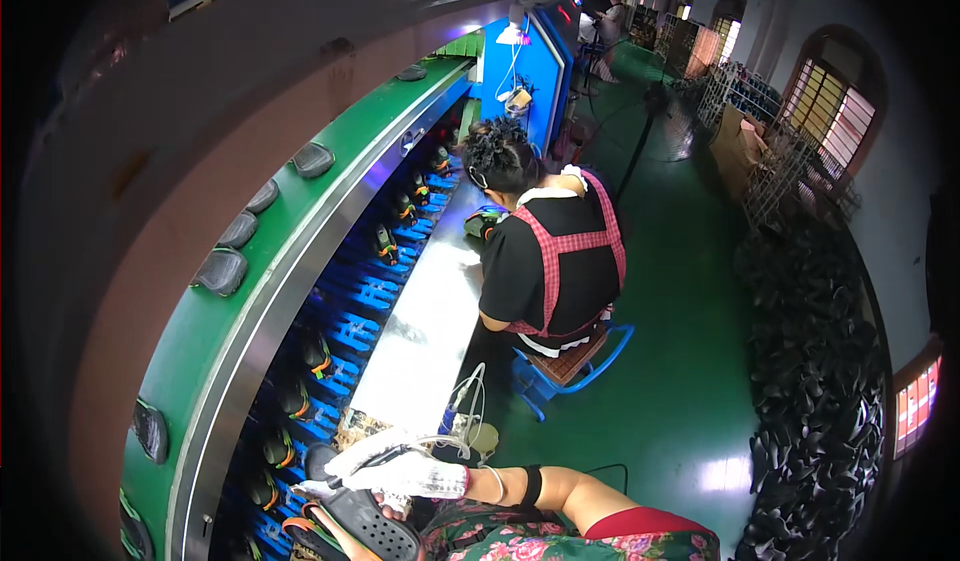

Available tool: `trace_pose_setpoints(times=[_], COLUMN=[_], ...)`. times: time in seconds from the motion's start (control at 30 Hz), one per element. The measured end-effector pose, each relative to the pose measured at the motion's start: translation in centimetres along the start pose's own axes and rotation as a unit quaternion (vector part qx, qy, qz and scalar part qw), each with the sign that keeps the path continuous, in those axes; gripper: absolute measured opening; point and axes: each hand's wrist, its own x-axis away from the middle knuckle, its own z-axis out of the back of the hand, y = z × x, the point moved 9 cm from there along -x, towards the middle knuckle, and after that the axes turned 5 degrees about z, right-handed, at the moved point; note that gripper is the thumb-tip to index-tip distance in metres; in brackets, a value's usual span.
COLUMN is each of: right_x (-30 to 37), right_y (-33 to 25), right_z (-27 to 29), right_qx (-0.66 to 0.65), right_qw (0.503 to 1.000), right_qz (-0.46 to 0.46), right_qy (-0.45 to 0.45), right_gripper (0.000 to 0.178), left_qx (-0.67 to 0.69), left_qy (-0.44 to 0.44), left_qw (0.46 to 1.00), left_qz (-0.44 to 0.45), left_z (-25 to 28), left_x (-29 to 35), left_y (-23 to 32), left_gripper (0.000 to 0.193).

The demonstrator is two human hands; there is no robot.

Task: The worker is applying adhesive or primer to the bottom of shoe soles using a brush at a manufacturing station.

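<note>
A dark grey clog (378, 523) with round holes in its upper is at the bottom of the head view, tilted in front of my body. My left hand (394, 506) is mostly hidden; a few of its fingers show closed at the clog's edge. My right hand (405, 474), in a white knit glove, reaches across from the right above the clog. Its fingers are closed, and what they hold is too small to make out. A thin pale tube curves over the glove. Another shoe with orange trim (305, 533) lies just left of the clog.
Blue racks (355, 331) carrying several dark shoes run along my left. Beyond them, a green conveyor belt (285, 216) bears clogs. A bright metal worktop (415, 326) stretches ahead. A person in a checked apron (555, 251) sits on a blue stool (575, 366). Dark shoes (810, 411) are heaped at right.
</note>
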Motion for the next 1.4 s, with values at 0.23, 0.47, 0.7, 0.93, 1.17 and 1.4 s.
trace_pose_setpoints(times=[0.23,0.47,0.7,0.93,1.17,1.4], right_x=[-0.6,-1.5,-1.2,-2.6,-2.1,-2.4], right_y=[0.5,-2.3,-5.3,-6.2,-5.1,-5.1], right_z=[-0.5,-3.7,-2.5,-4.2,-7.4,-6.8], right_qx=[0.016,0.045,0.262,0.362,0.461,0.422], right_qw=[0.999,0.980,0.927,0.876,0.811,0.845], right_qz=[-0.031,0.170,0.251,0.310,0.339,0.312], right_qy=[0.011,-0.090,-0.093,-0.074,-0.119,-0.104], right_gripper=[0.035,0.031,0.031,0.031,0.031,0.032], left_qx=[0.046,0.114,0.178,0.224,-0.042,-0.083], left_qy=[-0.038,0.066,0.021,-0.078,0.112,0.149], left_qw=[0.997,0.988,0.975,0.971,0.990,0.979], left_qz=[-0.052,-0.075,-0.134,-0.038,-0.079,-0.116], left_z=[0.6,2.4,-1.7,-4.8,-3.7,-2.1], left_x=[-0.9,-0.3,-1.5,-0.5,0.6,1.0], left_y=[4.0,4.8,4.9,3.1,3.3,4.8], left_gripper=[0.058,0.065,0.067,0.085,0.095,0.099])
